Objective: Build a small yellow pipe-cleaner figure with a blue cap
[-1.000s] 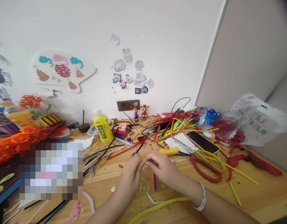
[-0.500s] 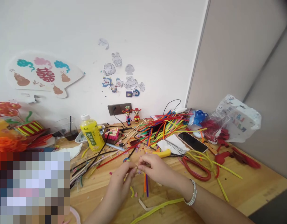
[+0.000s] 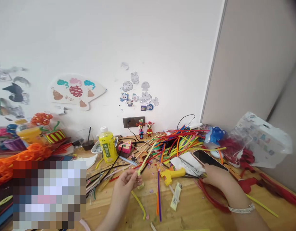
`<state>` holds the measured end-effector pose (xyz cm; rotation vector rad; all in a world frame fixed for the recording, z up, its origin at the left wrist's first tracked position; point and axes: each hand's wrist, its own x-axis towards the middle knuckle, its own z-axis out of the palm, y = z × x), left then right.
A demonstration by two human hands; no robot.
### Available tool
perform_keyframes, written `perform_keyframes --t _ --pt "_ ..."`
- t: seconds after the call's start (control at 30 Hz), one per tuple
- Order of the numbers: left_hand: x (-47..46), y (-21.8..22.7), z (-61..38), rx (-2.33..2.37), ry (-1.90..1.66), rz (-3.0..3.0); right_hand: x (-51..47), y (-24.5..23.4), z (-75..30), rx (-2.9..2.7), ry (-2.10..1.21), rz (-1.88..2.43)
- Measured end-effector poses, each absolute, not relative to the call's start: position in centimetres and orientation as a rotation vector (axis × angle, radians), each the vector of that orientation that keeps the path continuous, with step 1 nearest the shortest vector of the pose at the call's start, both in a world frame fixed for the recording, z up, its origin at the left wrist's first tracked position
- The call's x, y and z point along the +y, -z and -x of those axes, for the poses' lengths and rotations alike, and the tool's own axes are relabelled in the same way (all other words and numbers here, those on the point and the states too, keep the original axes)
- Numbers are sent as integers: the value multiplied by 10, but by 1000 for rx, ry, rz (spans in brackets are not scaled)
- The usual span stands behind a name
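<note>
My left hand [image 3: 129, 180] pinches a pale yellow pipe cleaner [image 3: 147, 156] between thumb and fingers. One long end sticks up and to the right; the end within the fingers is hidden. On the right, my right hand [image 3: 217, 181], with a silver bracelet at the wrist, is closed over the upper handle of red-handled scissors [image 3: 214, 200]; its fingertips are partly hidden. The scissor blades lie across white paper. Between the hands rest a yellow glue gun [image 3: 173, 175], a pale yellow lighter [image 3: 176, 196] and orange and purple pipe cleaners [image 3: 159, 205].
A heap of coloured pipe cleaners [image 3: 184, 136] fills the back of the table. A phone [image 3: 210, 159] lies beside my right hand, with a plastic bag [image 3: 265, 144] behind. A yellow drink bottle [image 3: 108, 147] and two small figures [image 3: 149, 130] stand near the wall.
My hands, together half a second ago, are apart. The right has moved right onto the scissors; the left keeps its pinch. The lighter and glue gun show more fully, and the view has shifted.
</note>
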<state>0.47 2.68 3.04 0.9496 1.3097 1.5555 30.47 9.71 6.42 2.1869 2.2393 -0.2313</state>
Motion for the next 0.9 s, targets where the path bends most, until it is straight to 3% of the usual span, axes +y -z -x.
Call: perform_keyframes --t 0.27,0.57,0.77,0.9 --pt "25 -38 -1 1376 -1634 -907 83 -31 -310 2174 213 -2225" --pt "20 -46 2 1405 -1705 -873 86 -31 -346 2460 -207 -2541" --pt "18 -51 1 1363 -1752 -860 66 -42 -325 2723 262 -2532" --pt "14 -56 -4 1313 -1750 -871 37 -59 -277 2881 747 -2082"
